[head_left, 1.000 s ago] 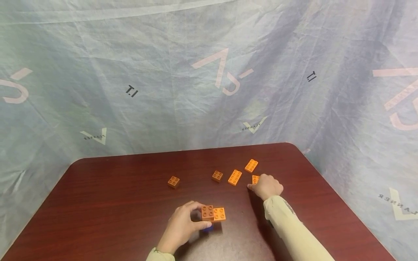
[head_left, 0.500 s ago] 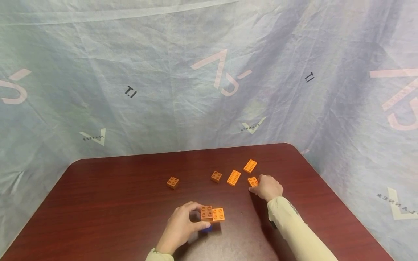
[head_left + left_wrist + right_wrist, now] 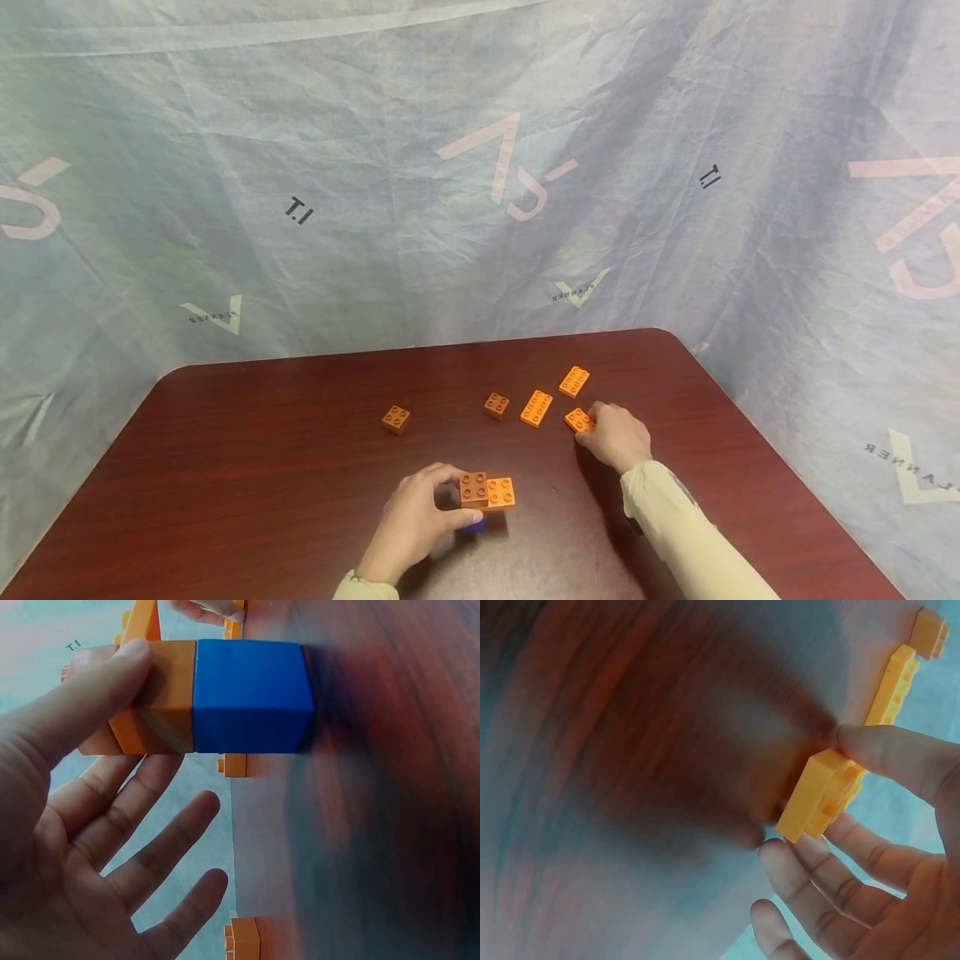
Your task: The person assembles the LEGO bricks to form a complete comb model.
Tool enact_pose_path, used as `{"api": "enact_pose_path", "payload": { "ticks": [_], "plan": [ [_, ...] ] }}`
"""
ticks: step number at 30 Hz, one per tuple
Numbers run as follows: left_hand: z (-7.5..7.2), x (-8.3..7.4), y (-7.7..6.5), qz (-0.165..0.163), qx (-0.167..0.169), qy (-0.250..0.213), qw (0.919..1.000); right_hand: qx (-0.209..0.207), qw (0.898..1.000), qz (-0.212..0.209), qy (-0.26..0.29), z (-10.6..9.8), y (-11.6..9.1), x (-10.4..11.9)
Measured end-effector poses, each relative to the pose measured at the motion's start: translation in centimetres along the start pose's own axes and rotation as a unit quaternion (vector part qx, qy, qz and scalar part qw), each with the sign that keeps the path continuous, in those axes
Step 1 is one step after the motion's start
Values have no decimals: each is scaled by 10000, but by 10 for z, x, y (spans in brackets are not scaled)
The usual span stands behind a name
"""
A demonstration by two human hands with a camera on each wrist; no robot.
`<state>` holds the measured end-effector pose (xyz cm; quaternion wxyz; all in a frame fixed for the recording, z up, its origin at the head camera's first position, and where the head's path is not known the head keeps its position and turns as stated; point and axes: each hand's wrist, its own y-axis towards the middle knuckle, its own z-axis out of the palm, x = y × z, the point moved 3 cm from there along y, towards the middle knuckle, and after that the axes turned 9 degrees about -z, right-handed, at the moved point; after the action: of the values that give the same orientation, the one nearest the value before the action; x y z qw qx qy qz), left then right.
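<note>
1. The left hand (image 3: 412, 512) grips the brick stack (image 3: 483, 497) from its left side, thumb in front and the nearest fingers behind; the other two fingers spread apart, away from it.
2. In the stack, a blue brick (image 3: 251, 696) forms the bottom, with orange-brown parts above it. A brown square brick (image 3: 473, 488) tops it, and an orange flat brick (image 3: 501, 492) juts out to the right. Whether the blue base touches the table cannot be told.
3. The right hand (image 3: 617, 435), beyond the stack and to its right, is partly curled: thumb and fingertips pinch a studded orange plate (image 3: 579, 420) by its edges, low over the table.
4. A broad stretch of tabletop lies between the stack and that plate.
5. Beyond the stack and slightly right lie a small brown brick (image 3: 496, 406), then a middle orange plate (image 3: 536, 408); farther off to the right is the far orange plate (image 3: 574, 381).
6. Beyond the stack and to its left, well apart from the others, sits a lone brown brick (image 3: 396, 419).
7. The dark red table (image 3: 247, 467) runs widest to the stack's left; its far edge, rounded at the corners, lies beyond all the bricks, before a printed sheet (image 3: 375, 167).
</note>
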<state>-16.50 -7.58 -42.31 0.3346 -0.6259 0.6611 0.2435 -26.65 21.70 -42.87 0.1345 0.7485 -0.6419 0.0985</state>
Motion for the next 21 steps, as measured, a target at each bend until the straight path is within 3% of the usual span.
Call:
{"api": "enact_pose_path", "payload": {
  "ticks": [7, 21],
  "plan": [
    [0, 0, 0, 7, -36, 46, 10000, 27, 9997, -149, 176, -4, -5, 0],
    [0, 0, -1, 53, -23, 56, 10000, -498, 9923, -934, 648, -25, -26, 27]
  ]
}}
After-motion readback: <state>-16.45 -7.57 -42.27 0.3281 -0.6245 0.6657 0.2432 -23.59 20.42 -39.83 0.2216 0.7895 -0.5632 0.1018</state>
